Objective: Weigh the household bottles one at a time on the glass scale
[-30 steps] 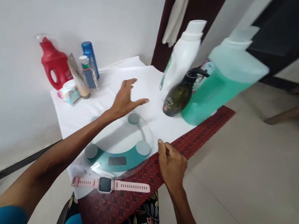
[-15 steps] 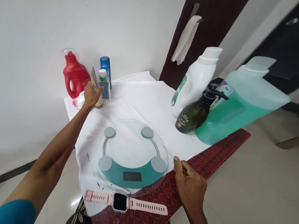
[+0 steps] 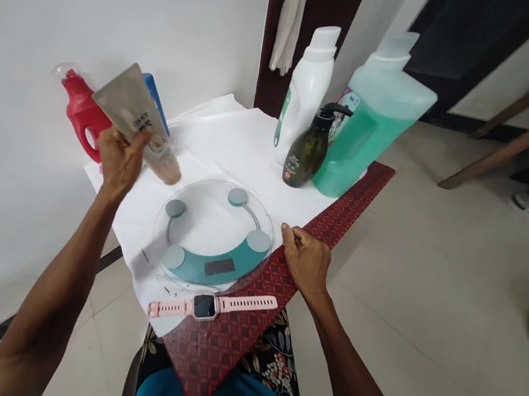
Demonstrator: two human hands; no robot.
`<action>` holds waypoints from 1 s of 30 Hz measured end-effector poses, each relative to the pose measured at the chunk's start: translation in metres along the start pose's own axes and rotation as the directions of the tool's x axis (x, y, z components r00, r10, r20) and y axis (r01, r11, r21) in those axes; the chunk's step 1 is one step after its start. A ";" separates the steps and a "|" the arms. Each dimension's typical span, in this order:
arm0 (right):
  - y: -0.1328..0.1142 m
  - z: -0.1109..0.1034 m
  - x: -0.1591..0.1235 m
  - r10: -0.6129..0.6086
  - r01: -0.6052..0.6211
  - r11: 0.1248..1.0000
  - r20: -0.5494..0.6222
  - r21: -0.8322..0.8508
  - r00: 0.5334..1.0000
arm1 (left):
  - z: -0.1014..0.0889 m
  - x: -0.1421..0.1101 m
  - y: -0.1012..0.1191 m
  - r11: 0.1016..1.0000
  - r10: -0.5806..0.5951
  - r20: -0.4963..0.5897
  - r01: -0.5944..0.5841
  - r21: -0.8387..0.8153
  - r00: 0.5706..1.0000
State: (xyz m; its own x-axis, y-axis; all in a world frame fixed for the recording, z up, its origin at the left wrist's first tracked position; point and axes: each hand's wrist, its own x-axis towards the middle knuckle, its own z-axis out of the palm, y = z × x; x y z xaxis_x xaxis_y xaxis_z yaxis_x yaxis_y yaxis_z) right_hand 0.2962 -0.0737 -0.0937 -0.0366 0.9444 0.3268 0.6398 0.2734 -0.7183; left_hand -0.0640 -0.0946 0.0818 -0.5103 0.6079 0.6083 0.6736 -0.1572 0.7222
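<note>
Left hand (image 3: pixel 120 160) grips tilted tube (image 3: pixel 126 97) beside red bottle (image 3: pixel 82 103). Right hand (image 3: pixel 307 259) curled closed at red cloth (image 3: pixel 212 358), near scale (image 3: pixel 192 267). Watch (image 3: pixel 204 306) below scale.

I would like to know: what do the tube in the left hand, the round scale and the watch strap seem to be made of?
Tube: probably satin soft plastic; it flattens toward a wide end.
Round scale: likely glossy clear glass, perhaps acrylic; white cloth shows through it.
Watch strap: matt, possibly silicone or rubber; its pink is even, with neat slots.
</note>
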 end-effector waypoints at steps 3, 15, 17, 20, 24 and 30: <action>0.001 0.001 -0.001 -0.015 0.015 1.000 -0.007 0.001 1.000 | 0.018 -0.044 0.016 0.993 -0.004 0.138 0.020 -0.117 0.990; 0.000 0.002 -0.001 -0.026 0.027 0.999 -0.031 0.021 0.999 | 0.038 -0.102 0.044 0.988 -0.023 0.378 0.080 -0.135 0.925; 0.000 0.002 -0.001 -0.031 0.032 0.999 -0.033 0.023 0.999 | 0.028 -0.104 0.041 0.974 0.007 0.382 0.080 -0.211 0.924; 0.001 0.003 -0.001 -0.034 0.035 0.999 -0.030 0.030 0.999 | 0.004 -0.102 0.031 0.959 0.071 0.263 0.007 -0.284 0.962; 0.001 0.002 -0.001 -0.033 0.034 0.998 -0.033 0.044 0.999 | -0.018 -0.097 0.018 0.970 0.071 0.151 -0.033 -0.242 0.986; 0.000 0.001 0.000 -0.042 0.046 0.994 -0.042 0.097 0.998 | 0.018 -0.111 0.025 0.986 -0.117 0.503 0.040 0.161 0.856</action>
State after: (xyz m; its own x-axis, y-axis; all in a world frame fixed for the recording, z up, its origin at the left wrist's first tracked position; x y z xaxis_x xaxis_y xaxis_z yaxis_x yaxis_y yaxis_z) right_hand 0.2953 -0.0734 -0.0937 -0.0313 0.9235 0.3823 0.5597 0.3331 -0.7588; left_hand 0.0186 -0.1522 0.0264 -0.2468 0.9306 0.2704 0.7300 -0.0050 0.6835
